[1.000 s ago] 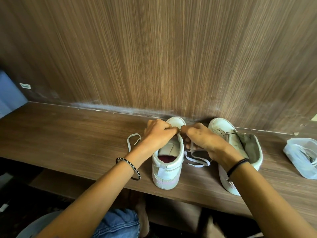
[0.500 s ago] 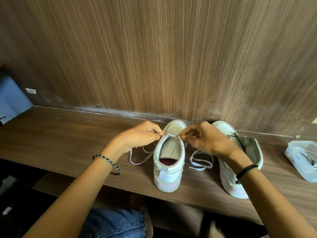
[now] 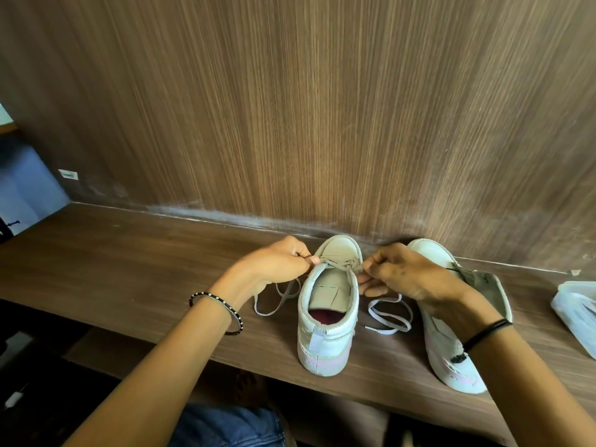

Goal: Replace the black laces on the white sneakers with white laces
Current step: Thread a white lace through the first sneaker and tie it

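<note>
With the white sneaker [image 3: 325, 337] on the shelf [image 3: 145, 269], toe to 12 o'clock, the left hand [image 3: 280, 264] pinches the white lace [image 3: 338, 265] at its 9 o'clock side and the right hand [image 3: 406, 272] at 3 o'clock, so I would pull both ends evenly and flat.

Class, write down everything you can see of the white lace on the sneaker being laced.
The lace is flat, white and looks woven. It crosses the eyelets nearest the toe of the upright sneaker. The left hand pinches one side, the right hand the other. Slack loops lie on the wooden shelf either side of the sneaker.
</note>
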`<state>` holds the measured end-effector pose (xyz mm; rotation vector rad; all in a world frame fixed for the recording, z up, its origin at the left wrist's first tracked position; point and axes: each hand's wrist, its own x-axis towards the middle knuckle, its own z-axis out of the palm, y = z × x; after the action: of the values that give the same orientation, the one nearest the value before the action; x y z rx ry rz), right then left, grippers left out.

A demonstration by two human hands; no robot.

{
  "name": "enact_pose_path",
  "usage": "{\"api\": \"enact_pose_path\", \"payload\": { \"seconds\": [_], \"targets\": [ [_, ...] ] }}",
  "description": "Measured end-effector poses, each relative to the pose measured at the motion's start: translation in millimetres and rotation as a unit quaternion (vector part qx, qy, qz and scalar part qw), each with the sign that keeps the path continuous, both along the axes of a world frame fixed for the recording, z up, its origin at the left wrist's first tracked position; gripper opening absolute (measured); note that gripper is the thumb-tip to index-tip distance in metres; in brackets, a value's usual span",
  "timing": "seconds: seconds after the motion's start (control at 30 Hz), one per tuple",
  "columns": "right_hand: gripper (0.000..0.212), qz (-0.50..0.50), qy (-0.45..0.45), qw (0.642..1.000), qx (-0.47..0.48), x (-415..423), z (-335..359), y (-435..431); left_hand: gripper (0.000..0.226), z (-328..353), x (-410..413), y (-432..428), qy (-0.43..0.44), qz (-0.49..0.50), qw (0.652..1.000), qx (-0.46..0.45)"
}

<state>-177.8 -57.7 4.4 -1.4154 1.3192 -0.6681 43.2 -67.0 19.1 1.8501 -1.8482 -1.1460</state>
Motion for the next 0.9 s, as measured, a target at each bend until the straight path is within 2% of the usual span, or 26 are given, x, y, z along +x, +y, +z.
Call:
{"api": "enact_pose_path", "payload": {
  "seconds": [0.17,0.33,0.47,0.7,0.83,0.9],
  "targets": [
    [0.008,-0.03,-0.087,0.994,0.06,-7.1,-1.6,-3.0,0.025,-3.9,-0.3,-1.8,-0.001,0.01,1.0,-0.011],
    [0.019,-0.047,-0.137,0.985,0.093,-9.8,-2.0,-3.9,0.02,-3.2,-2.3,-0.8,0.012,0.005,1.0,-0.017],
    [0.007,0.003,-0.002,1.0,-0.013,-7.9,2.4,-2.1,0.019,-0.3,-1.3,-2.0,0.024,0.007,1.0,-0.004],
    [0.004,0.045,0.148,0.978,-0.14,-5.3,3.0,-1.4,0.014,1.1,-1.2,-3.7,0.044,0.014,0.999,-0.007],
    [0.004,0.044,0.19,0.96,-0.202,-2.5,3.7,-1.3,0.015,0.3,-1.7,-5.0,0.044,0.016,0.999,-0.022],
    [0.009,0.029,0.197,0.959,-0.204,1.0,4.5,0.0,0.015,-3.5,-4.3,-4.8,0.043,0.02,0.998,-0.047]
  ]
}}
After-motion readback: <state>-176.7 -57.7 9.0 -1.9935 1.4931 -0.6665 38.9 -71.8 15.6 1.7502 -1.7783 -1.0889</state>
